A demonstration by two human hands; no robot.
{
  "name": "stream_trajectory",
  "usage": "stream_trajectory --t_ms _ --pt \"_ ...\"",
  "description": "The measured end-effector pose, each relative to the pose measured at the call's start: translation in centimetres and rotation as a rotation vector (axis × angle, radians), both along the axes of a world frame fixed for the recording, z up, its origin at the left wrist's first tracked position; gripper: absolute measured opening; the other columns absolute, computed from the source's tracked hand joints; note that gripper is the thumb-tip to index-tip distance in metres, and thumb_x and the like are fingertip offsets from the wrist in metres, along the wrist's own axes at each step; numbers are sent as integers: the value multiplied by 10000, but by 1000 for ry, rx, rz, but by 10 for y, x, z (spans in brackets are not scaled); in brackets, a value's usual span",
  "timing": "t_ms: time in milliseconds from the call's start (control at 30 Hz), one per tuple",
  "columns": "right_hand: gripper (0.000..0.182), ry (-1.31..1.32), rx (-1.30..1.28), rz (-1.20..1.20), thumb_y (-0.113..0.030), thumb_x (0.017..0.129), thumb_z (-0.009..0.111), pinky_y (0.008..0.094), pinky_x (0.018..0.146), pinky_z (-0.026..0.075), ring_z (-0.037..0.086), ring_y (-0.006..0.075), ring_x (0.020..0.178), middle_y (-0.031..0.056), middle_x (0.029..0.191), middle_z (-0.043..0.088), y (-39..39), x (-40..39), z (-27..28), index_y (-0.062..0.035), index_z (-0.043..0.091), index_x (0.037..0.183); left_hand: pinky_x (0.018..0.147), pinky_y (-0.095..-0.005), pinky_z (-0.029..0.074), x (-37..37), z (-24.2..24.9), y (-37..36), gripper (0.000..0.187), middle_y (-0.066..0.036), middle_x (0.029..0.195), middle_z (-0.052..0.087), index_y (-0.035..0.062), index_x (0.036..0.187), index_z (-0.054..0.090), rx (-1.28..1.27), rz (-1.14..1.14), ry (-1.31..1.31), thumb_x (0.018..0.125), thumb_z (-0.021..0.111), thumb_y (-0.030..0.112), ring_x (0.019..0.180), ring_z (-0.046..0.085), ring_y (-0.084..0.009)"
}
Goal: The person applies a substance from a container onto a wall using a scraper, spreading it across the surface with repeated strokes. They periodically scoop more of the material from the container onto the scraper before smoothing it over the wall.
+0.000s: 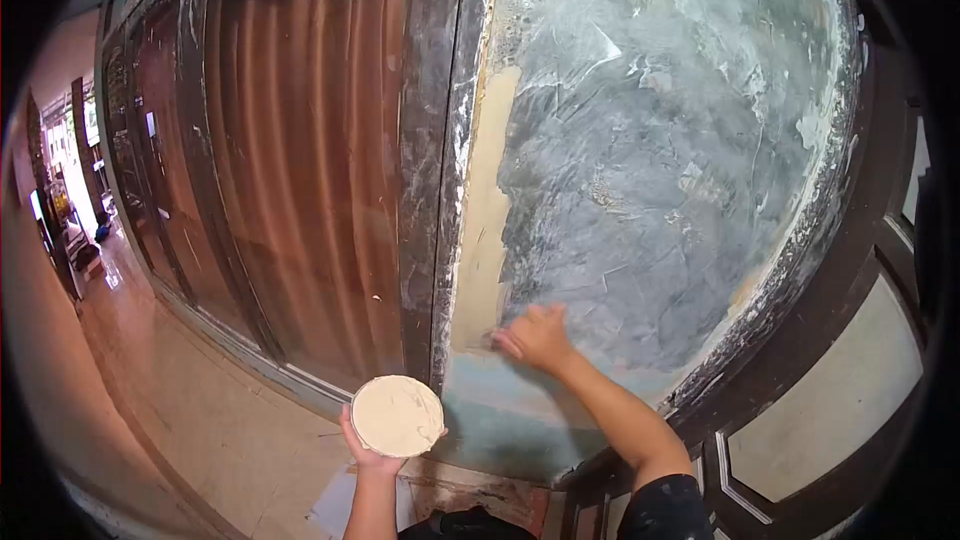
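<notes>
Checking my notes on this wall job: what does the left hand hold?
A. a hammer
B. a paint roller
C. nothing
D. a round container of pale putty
D: the left hand grips a round container filled with cream putty, below the grey panel.

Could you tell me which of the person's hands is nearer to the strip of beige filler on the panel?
The right. The right hand presses at the lower end of the beige filler strip; the left hand holds a round dish of filler lower down, away from it.
</notes>
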State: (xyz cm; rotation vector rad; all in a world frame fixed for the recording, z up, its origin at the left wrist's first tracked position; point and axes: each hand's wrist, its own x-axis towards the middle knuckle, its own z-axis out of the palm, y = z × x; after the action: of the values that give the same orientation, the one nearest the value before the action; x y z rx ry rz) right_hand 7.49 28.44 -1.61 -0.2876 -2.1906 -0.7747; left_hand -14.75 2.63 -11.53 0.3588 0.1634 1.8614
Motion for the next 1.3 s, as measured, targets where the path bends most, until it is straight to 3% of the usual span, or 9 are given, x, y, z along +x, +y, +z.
stream_trajectory --t_ms 167,433,500,667,733,933,1033,1200,1300 --pt "315 -231 67 73 -396 908 738 483 712 391 563 210 871 -34 749 626 12 -6 -41 -182 627 706 995 -867 365 -2 1 5 832 -139 1543 519 163 1518 514 -13 -3 -36 947 396 756 1375 495 -479" --pt "279 633 227 -165 -342 911 771 457 762 270 533 225 767 -43 707 602 7 -19 191 -181 647 719 1011 -824 395 6 15 3 820 -129 1516 553 154 1484 555 -15 14 93 946 396 752 1358 522 -450" --pt "276 673 161 -152 -345 916 759 451 755 269 526 222 756 -44 723 619 14 -12 178 -178 652 724 1018 -833 379 5 10 2 826 -135 1527 540 159 1494 542 -8 -18 53 941 403 757 1368 515 -460" --pt "308 40 87 42 -389 902 748 472 791 350 565 200 789 -27 677 603 11 -44 50 -190 642 692 951 -921 327 2 13 4 824 -141 1549 510 191 1508 527 26 9 116 930 417 768 1357 503 -505" --pt "313 -110 133 31 -422 894 745 504 817 410 577 208 787 -29 684 617 11 -51 49 -195 656 698 967 -900 347 3 18 3 838 -149 1549 510 176 1511 520 -6 29 97 929 419 771 1356 507 -498" --pt "238 625 152 -176 -365 936 725 461 753 298 546 237 778 5 747 632 21 -25 195 -175 713 793 992 -852 387 -13 -18 15 850 -153 1543 521 150 1507 526 -61 85 12 932 415 766 1354 516 -484" --pt "186 748 73 -117 -299 924 751 433 807 305 529 241 756 6 740 600 5 -20 189 -173 715 793 1026 -806 407 -12 -20 15 844 -153 1518 548 134 1493 541 -100 132 -46 941 404 758 1346 529 -470" --pt "346 -24 70 46 -428 894 757 481 775 349 572 241 767 -21 677 603 23 -47 50 -199 640 663 1071 -714 439 -12 -22 14 836 -149 1501 568 120 1485 551 -87 162 -32 953 394 746 1331 555 -442" --pt "313 36 93 -46 -429 888 761 490 772 354 575 232 790 -39 670 589 37 -47 63 -208 668 687 1096 -652 455 -11 -8 12 821 -145 1497 575 123 1482 557 -49 110 -18 967 381 739 1331 565 -420"
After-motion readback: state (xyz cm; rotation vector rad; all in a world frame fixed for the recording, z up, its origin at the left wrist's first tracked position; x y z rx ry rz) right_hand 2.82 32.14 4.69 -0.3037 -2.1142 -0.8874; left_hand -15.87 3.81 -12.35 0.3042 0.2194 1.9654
